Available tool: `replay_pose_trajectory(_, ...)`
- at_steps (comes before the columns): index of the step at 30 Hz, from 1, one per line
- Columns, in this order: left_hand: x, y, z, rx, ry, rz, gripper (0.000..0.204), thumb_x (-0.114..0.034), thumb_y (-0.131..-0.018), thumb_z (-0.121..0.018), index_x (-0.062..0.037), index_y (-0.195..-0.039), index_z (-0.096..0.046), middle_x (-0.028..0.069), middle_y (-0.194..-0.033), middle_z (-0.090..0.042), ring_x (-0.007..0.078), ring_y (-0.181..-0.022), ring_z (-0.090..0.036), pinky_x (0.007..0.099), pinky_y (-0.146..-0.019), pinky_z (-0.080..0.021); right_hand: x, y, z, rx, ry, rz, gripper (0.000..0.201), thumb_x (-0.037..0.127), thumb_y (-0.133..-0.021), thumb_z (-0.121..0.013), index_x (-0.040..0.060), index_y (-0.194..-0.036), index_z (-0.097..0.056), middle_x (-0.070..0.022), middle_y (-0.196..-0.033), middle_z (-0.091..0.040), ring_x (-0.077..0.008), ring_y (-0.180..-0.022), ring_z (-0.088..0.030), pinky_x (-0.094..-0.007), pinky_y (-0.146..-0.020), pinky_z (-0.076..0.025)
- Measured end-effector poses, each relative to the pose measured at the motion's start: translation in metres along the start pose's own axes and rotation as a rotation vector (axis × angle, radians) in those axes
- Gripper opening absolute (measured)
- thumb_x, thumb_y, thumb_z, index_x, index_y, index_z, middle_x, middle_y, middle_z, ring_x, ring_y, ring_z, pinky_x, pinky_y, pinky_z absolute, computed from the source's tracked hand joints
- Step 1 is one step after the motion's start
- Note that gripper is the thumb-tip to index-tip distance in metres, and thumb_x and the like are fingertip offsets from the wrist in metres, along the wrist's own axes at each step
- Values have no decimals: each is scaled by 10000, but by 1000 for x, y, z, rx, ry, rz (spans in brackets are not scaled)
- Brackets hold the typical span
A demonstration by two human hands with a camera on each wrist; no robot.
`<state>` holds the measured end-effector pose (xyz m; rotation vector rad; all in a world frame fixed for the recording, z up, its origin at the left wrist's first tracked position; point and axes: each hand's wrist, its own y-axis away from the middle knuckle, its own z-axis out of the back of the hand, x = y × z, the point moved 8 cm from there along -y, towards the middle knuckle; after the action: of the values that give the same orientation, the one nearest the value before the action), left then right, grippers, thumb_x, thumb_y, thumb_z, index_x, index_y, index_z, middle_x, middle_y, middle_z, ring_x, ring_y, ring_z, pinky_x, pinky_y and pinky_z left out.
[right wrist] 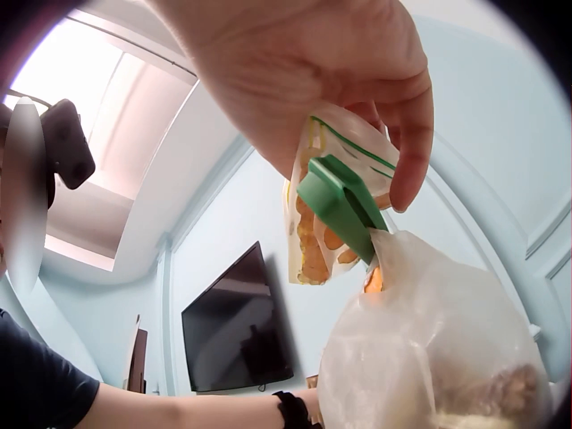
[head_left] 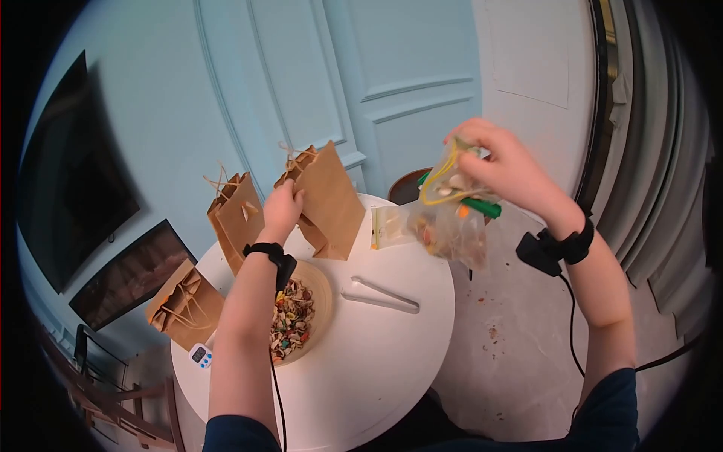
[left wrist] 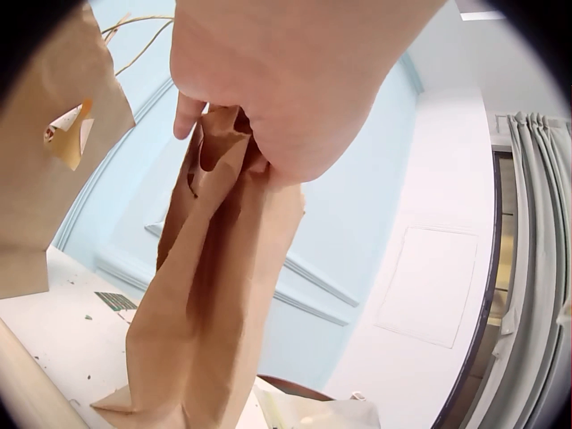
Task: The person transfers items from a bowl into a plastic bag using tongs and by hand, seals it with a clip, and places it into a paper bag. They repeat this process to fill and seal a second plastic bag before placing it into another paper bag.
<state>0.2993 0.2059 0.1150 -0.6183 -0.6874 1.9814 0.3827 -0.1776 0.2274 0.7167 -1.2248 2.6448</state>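
My left hand (head_left: pixel 282 211) grips the top edge of a tall brown paper bag (head_left: pixel 331 203) standing on the table; the left wrist view shows the bag's crumpled top (left wrist: pixel 223 143) under the hand (left wrist: pixel 277 80). Over the table's right edge, my right hand (head_left: pixel 504 162) pinches a zip bag with a yellow seal (head_left: pixel 444 181) holding pale pieces. Below it hangs a cloudy plastic bag (head_left: pixel 456 233) closed with a green clip (head_left: pixel 482 207). In the right wrist view the fingers of my hand (right wrist: pixel 340 80) curl beside the green clip (right wrist: pixel 340 206).
A wooden bowl (head_left: pixel 322 301) of mixed dried pieces, metal tongs (head_left: pixel 384 295), a small zip bag (head_left: pixel 388 227) and a timer (head_left: pixel 201 355) lie on the round white table (head_left: pixel 361 377). Two other paper bags (head_left: pixel 237 222) (head_left: pixel 188 309) stand at the left.
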Motion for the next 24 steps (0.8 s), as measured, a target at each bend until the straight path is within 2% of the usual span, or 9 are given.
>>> replay_pose_trajectory(4, -44, 17, 74, -251, -66, -212, 396, -256, -835, -629, -33, -1150, -538, 132, -1062, -602, 273, -924, -594, 356, -759, -473, 21, 0, -36, 102, -30, 73, 226, 177, -806, -550, -34, -877, -586, -148, -898, -554, -267, -822, -547, -337, -753, -454)
replay_pose_trajectory(6, -67, 42, 100, 100, 631, -38, 458, -276, -842, -644, -44, -1215, -514, 109, -1091, -604, 178, -876, -582, 299, -746, -459, 30, 2, -62, 145, -65, 112, 222, 180, -805, -552, -37, -846, -573, -157, -880, -547, -279, -808, -540, -344, -740, -451)
replay_pose_trajectory(8, -105, 92, 129, 368, 979, -119, 482, -260, -851, -656, -54, -1257, -499, 85, -1092, -594, 109, -857, -544, 255, -724, -440, 40, 6, -94, 197, -122, 156, 222, 183, -805, -554, -39, -815, -560, -165, -863, -541, -291, -794, -533, -352, -727, -448)
replay_pose_trajectory(11, -138, 162, 179, 390, 936, -158, 351, -207, -863, -651, -45, -1155, -544, 61, -929, -603, 86, -783, -561, 247, -662, -450, 59, 20, -144, 271, -266, 159, 243, 183, -800, -567, -44, -750, -497, -159, -820, -504, -281, -759, -516, -369, -672, -424)
replay_pose_trajectory(14, -120, 209, 183, 501, 678, 25, 189, -90, -902, -583, -24, -1066, -516, 11, -855, -599, 46, -679, -563, 198, -606, -461, 83, 40, -185, 366, -373, 116, 224, 167, -790, -580, -38, -761, -492, -159, -823, -490, -278, -735, -508, -369, -653, -416)
replay_pose_trajectory(17, -80, 247, 173, 451, 888, 288, 89, -90, -928, -550, -26, -912, -491, 11, -782, -570, 60, -574, -569, 191, -524, -472, 102, 65, -210, 465, -469, 18, 228, 187, -836, -620, -10, -918, -538, -115, -965, -544, -188, -868, -566, -296, -698, -465)
replay_pose_trajectory(18, -74, 257, 178, 449, 883, 298, 89, -90, -928, -550, -26, -912, -491, 11, -782, -570, 60, -574, -569, 191, -524, -472, 102, 74, -216, 477, -624, -95, 243, 173, -855, -629, 4, -1009, -547, -84, -1042, -555, -139, -948, -577, -257, -727, -489)
replay_pose_trajectory(21, -42, 291, 185, 390, 1006, 448, 89, -97, -937, -537, -32, -907, -485, 35, -832, -587, 91, -597, -604, 198, -534, -492, 76, 98, -238, 526, -550, -169, 292, 197, -868, -639, 16, -1071, -533, -90, -1098, -562, -114, -966, -589, -251, -729, -507)
replay_pose_trajectory(24, -26, 319, 184, 394, 1090, 536, 87, -113, -946, -523, -33, -926, -495, 46, -845, -590, 106, -621, -612, 216, -561, -507, 95, 137, -267, 781, -448, 0, 280, 184, -869, -633, 17, -1073, -538, -85, -971, -613, -94, -824, -617, -249, -658, -508)
